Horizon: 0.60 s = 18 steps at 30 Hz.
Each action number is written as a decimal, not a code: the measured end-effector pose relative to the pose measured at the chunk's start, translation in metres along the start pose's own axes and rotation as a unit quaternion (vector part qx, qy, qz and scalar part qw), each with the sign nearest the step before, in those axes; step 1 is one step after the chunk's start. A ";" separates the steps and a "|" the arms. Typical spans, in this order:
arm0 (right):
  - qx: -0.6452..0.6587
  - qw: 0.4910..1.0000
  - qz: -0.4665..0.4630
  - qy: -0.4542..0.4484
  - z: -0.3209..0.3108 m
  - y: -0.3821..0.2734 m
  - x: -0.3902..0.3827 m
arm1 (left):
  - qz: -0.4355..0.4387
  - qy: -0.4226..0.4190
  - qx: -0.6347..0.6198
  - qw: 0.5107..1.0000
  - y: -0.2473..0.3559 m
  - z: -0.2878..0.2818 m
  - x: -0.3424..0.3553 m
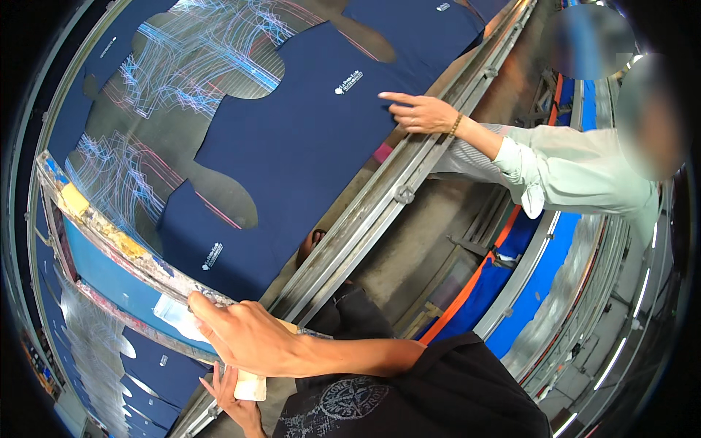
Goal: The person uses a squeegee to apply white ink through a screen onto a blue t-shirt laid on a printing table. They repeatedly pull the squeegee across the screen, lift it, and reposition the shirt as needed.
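Observation:
A screen-printing frame (135,252) with a blue mesh and paint-crusted edges slants across the left side. My right hand (252,339) is closed round its near end, with the fingers over the rim. Lower down, my left hand (235,401) has its fingers spread close to the frame's other near corner; I cannot tell whether it bears on it. A cream-coloured block (250,386) shows between my hands. Beyond the frame, navy fabric pieces (292,139) with small white prints lie flat on a long table, the closest print (212,256) just past the frame's edge.
A metal rail (401,196) runs along the table's side. Across it, a co-worker's hand (423,113) reaches over the navy fabric with a finger stretched out. More navy pieces (157,365) lie on a table at lower left. Blue-covered tables (537,281) stand to the right.

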State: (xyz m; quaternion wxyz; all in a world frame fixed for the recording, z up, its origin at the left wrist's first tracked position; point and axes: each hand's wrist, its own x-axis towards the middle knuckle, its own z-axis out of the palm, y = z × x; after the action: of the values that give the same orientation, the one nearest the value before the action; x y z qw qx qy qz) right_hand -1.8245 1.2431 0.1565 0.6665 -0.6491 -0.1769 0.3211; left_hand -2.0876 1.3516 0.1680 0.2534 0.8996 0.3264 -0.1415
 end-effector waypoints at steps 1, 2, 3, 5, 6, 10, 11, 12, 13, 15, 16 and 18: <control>0.005 1.000 0.000 -0.002 -0.014 0.001 0.005 | -0.003 0.000 -0.002 1.000 0.012 0.005 0.006; 0.009 1.000 0.001 -0.005 -0.027 0.002 0.011 | -0.011 0.003 -0.004 1.000 0.026 0.011 0.012; 0.006 1.000 0.003 -0.015 -0.040 0.002 0.019 | -0.019 0.006 -0.009 1.000 0.042 0.018 0.021; 0.001 0.999 0.009 -0.037 -0.064 0.005 0.035 | -0.032 0.016 -0.012 0.999 0.063 0.031 0.033; 0.016 0.998 0.016 -0.052 -0.075 0.011 0.042 | -0.034 0.018 -0.008 0.999 0.071 0.038 0.040; 0.045 0.998 0.009 -0.045 -0.110 0.033 0.066 | -0.028 0.019 -0.005 0.999 0.092 0.058 0.065; 0.056 0.995 0.022 -0.078 -0.122 0.042 0.073 | -0.044 0.022 -0.013 0.999 0.096 0.069 0.072; 0.070 0.990 0.034 -0.114 -0.126 0.052 0.078 | -0.047 0.029 -0.005 0.998 0.096 0.078 0.075; 0.065 0.992 0.023 -0.108 -0.125 0.061 0.080 | -0.051 0.032 0.006 0.998 0.095 0.085 0.076; 0.096 0.989 0.018 -0.108 -0.134 0.071 0.089 | -0.066 0.034 0.018 0.997 0.101 0.100 0.084; 0.065 0.995 -0.023 -0.074 -0.138 0.075 0.094 | -0.073 0.032 0.021 0.997 0.107 0.106 0.091; 0.062 0.994 -0.022 -0.084 -0.150 0.085 0.098 | -0.086 0.026 0.028 0.996 0.123 0.115 0.103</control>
State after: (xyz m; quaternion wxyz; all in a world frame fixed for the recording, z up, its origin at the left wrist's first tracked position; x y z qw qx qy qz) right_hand -1.6720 1.1906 0.0410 0.6955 -0.5728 -0.2264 0.3702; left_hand -1.9398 1.2603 0.0739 0.2069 0.8780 0.4054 -0.1486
